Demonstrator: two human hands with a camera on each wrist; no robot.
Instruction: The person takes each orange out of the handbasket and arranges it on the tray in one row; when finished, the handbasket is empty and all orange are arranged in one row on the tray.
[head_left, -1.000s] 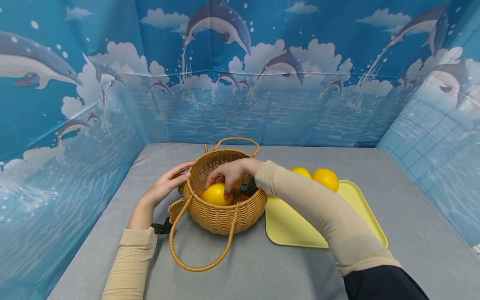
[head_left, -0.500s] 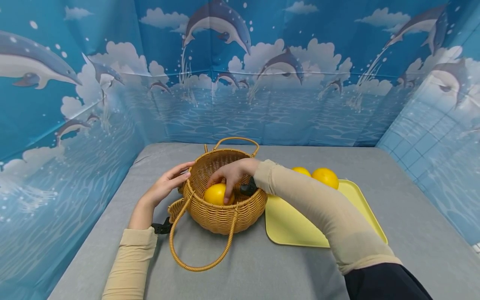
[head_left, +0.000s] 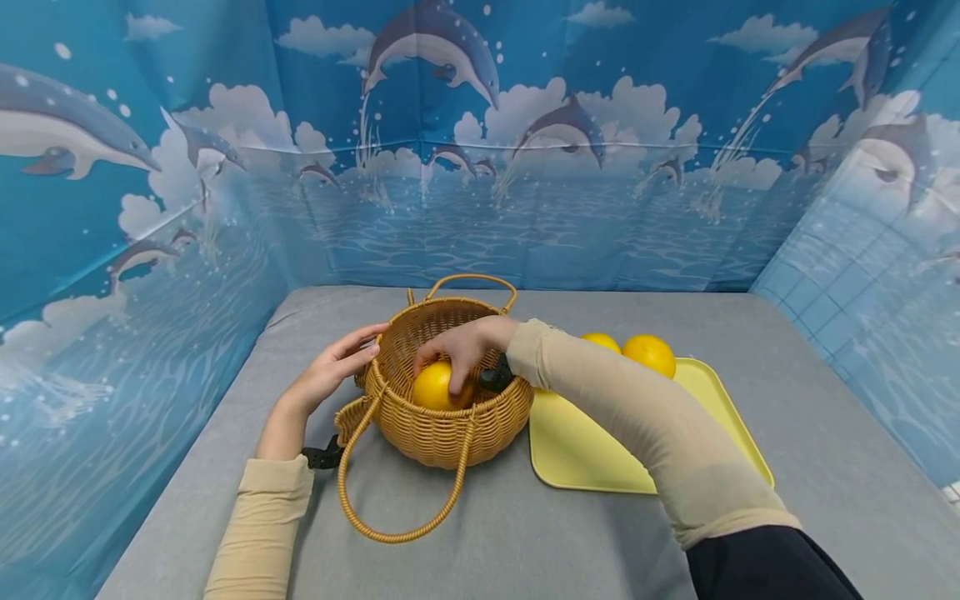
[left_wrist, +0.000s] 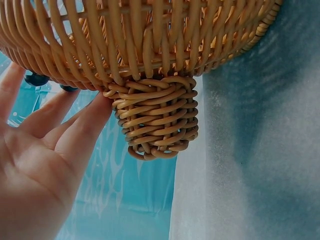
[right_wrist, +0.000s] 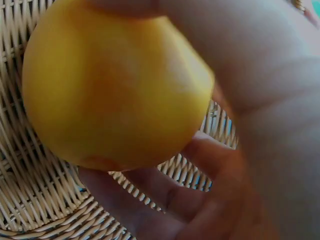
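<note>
A round wicker basket (head_left: 431, 437) with two looped handles stands on the grey surface. Inside it, my right hand (head_left: 463, 346) grips an orange (head_left: 432, 387) near the front wall, thumb on the near side. The right wrist view shows the orange (right_wrist: 115, 95) close up, with the thumb across it and fingers beneath; woven wicker lies behind. My left hand (head_left: 327, 373) touches the basket's left rim with its fingers extended. From the left wrist, those fingertips lie against the basket (left_wrist: 150, 37), beside a short woven projection (left_wrist: 157, 120).
Right of the basket lies a yellow tray (head_left: 588, 450), partly covered by my right forearm. Two more oranges sit at its back edge, one orange (head_left: 650, 357) in plain view and the other partly hidden by the sleeve. A dolphin-print curtain (head_left: 480, 217) encloses the back and sides.
Within the basket, the orange has shifted slightly to the right in my right hand's grip. My left hand has stayed at the rim.
</note>
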